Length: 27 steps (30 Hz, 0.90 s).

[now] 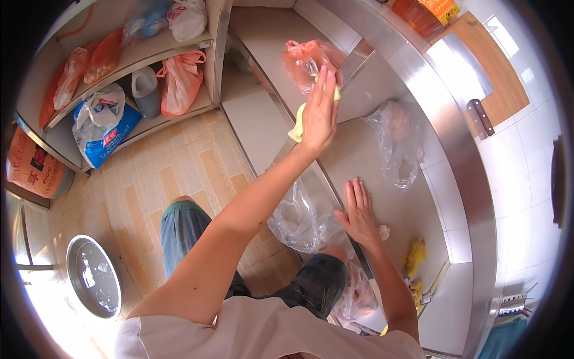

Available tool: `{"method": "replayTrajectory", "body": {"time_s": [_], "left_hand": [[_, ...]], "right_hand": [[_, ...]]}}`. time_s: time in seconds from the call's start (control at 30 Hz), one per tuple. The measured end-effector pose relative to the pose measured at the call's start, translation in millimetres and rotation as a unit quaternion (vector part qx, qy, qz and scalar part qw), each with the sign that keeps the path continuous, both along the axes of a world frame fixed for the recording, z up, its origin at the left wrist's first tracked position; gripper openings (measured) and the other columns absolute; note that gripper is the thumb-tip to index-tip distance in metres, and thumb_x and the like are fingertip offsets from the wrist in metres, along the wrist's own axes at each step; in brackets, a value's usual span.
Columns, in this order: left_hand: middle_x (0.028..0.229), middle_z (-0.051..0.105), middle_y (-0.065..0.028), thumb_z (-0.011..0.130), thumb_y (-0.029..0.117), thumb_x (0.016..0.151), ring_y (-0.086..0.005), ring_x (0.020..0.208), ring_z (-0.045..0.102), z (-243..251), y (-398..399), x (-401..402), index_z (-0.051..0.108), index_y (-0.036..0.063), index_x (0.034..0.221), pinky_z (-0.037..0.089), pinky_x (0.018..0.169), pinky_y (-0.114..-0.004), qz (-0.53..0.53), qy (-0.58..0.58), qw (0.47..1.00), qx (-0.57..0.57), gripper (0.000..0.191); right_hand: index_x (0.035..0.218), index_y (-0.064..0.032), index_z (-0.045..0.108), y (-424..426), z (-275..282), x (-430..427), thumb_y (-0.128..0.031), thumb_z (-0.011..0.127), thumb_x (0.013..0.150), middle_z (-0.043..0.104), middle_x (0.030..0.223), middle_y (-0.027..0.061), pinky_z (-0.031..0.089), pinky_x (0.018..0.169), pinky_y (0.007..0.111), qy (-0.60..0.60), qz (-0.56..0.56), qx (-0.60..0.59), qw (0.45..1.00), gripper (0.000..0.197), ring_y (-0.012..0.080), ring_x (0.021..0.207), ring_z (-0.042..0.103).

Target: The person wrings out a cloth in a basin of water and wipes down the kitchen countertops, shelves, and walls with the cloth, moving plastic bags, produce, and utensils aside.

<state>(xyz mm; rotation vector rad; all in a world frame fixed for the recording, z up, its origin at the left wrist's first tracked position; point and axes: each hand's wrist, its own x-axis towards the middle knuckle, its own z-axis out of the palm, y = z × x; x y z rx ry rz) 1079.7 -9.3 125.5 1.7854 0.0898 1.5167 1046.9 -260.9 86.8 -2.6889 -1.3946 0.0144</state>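
My left hand (320, 116) reaches far out over the cabinet with its fingers stretched, pressing a pale yellow cloth (297, 127) against the cabinet's divider. Part of the cloth is hidden beneath the palm. Just beyond the fingertips sits a red plastic bag (301, 54). My right hand (358, 214) lies palm down, holding nothing, on the grey cabinet shelf (347, 155) near its metal front edge. A crumpled clear plastic bag (398, 143) lies farther in on that shelf. Beside the right wrist is a small pale scrap (383, 232).
Another clear bag (293, 217) is by my knees. A metal basin (71, 269) of water stands on the floor at left. Open shelves (130, 58) hold several bags. Above the cabinet, a cleaver (481, 117) lies on a wooden board (511, 92).
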Motion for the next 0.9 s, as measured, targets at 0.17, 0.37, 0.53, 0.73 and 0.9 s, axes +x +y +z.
{"method": "replayTrajectory", "body": {"time_s": [0.17,0.37,0.53,0.73,0.9], "left_hand": [[0.145,0.026,-0.0197,0.048,-0.003,0.085,-0.0367,0.128,0.035,-108,0,-23,0.027,0.0091,0.141,0.035,0.102,-0.038,-0.021,0.11,0.989,-0.095,0.061],[0.141,0.033,-0.0217,0.048,0.0,0.087,-0.0347,0.129,0.035,0,-2,-6,0.039,0.0041,0.134,0.031,0.104,-0.036,-0.079,-0.04,0.99,-0.114,0.049],[0.116,0.057,-0.0101,0.055,0.013,0.089,-0.0177,0.103,0.053,46,48,-1,0.056,0.0045,0.12,0.04,0.09,-0.027,-0.474,-0.108,0.777,-0.4,0.032],[0.091,0.06,-0.0008,0.058,0.015,0.086,-0.0096,0.087,0.053,42,49,-5,0.059,0.0086,0.099,0.044,0.077,-0.026,-0.426,0.016,0.821,-0.38,0.014],[0.088,0.06,-0.001,0.057,0.009,0.085,-0.011,0.083,0.055,41,62,3,0.058,0.0101,0.094,0.047,0.074,-0.026,-0.468,0.045,0.786,-0.403,0.009]], "right_hand": [[0.142,-0.001,0.019,6,-1,-1,-0.034,0.057,0.082,0.015,0.146,0.0244,0.016,0.106,0.056,0.003,0.007,0.006,1.0,0.078,0.0396,0.136,0.016],[0.141,-0.0007,0.022,5,-2,3,-0.034,0.058,0.082,0.017,0.146,0.0243,0.016,0.106,0.055,-0.003,-0.016,-0.002,1.0,0.077,0.039,0.135,0.018],[0.142,-0.0015,0.019,8,-1,0,-0.034,0.055,0.083,0.015,0.147,0.0223,0.015,0.107,0.054,-0.011,0.003,0.006,1.0,0.077,0.0386,0.136,0.017],[0.14,-0.0001,0.023,5,-5,2,-0.032,0.06,0.08,0.019,0.145,0.0234,0.017,0.106,0.053,-0.03,0.003,0.008,0.999,0.077,0.0388,0.134,0.019],[0.14,-0.0002,0.022,4,-6,2,-0.033,0.059,0.081,0.018,0.146,0.0228,0.017,0.106,0.052,-0.031,0.006,0.013,0.999,0.077,0.0385,0.135,0.019]]}}
